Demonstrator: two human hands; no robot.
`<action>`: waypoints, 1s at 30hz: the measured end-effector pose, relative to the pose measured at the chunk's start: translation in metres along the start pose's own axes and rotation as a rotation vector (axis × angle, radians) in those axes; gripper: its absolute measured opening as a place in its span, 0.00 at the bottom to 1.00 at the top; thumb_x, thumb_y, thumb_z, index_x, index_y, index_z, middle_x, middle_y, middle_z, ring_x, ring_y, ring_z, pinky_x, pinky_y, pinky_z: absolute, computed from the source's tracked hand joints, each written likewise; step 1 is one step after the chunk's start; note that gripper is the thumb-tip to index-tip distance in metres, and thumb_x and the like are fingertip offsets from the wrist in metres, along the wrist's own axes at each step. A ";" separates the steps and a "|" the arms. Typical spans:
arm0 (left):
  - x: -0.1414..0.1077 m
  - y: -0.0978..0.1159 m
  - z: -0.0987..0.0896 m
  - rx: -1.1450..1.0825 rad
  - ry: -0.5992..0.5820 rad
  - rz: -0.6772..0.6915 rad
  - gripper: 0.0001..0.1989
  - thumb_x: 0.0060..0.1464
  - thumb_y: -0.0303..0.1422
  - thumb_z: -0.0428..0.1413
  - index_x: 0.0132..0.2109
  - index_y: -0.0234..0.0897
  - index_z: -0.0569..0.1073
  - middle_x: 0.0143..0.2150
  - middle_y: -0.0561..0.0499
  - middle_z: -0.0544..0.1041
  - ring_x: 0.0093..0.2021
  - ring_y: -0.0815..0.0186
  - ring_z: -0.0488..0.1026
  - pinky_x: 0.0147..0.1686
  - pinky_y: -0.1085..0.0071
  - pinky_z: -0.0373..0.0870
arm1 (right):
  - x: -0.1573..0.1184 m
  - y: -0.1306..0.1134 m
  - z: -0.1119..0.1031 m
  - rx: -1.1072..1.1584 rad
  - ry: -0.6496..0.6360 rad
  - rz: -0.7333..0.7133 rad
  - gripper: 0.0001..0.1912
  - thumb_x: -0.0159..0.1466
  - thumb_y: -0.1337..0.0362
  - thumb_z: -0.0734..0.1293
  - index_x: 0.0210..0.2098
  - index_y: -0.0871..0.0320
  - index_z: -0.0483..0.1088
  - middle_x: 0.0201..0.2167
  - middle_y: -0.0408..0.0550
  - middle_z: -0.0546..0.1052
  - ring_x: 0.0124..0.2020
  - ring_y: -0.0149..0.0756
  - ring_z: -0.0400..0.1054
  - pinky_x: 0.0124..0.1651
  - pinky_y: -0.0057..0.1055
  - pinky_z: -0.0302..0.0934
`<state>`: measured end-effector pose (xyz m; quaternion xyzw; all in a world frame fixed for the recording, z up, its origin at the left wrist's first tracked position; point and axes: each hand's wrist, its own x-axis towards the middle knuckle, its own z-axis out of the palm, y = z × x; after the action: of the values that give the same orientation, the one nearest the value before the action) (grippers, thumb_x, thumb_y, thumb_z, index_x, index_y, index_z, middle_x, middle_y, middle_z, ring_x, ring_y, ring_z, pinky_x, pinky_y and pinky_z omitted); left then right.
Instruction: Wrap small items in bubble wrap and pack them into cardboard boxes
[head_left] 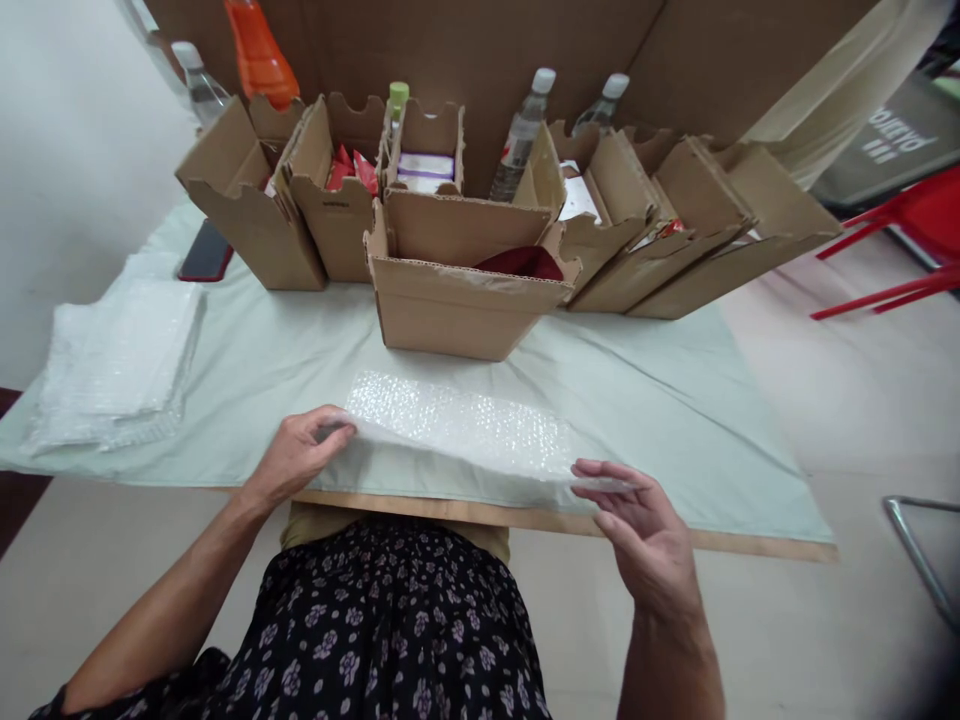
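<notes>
A sheet of clear bubble wrap (465, 425) lies along the table's front, its near edge lifted a little off the cloth. My left hand (300, 452) pinches the left end of that edge between thumb and fingers. At the other end is my right hand (651, 535), palm turned inward, fingers stretched out and thumb apart. The wrap's right corner touches its fingers without being gripped. Just beyond the wrap stands an open cardboard box (457, 305) with something dark red inside.
More open cardboard boxes (255, 215) line the back of the table, with bottles (519, 140) behind and between them. Stacked bubble wrap (120, 350) lies at left near a phone (206, 250). A pale green cloth (660, 420) covers the table. A red chair (915, 225) stands right.
</notes>
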<state>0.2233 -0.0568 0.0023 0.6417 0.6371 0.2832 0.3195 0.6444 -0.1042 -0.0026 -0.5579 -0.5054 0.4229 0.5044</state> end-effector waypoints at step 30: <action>0.037 -0.005 0.014 0.699 0.065 -0.161 0.14 0.58 0.44 0.56 0.38 0.37 0.76 0.40 0.42 0.76 0.44 0.52 0.75 0.45 0.61 0.71 | 0.073 0.030 0.035 -0.979 0.103 0.110 0.25 0.60 0.43 0.62 0.40 0.56 0.76 0.39 0.52 0.78 0.32 0.40 0.68 0.38 0.38 0.61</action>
<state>0.2320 -0.0206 -0.0125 0.6504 0.7540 0.0424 0.0815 0.6233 -0.0263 -0.0340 -0.7755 -0.5889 0.1337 0.1843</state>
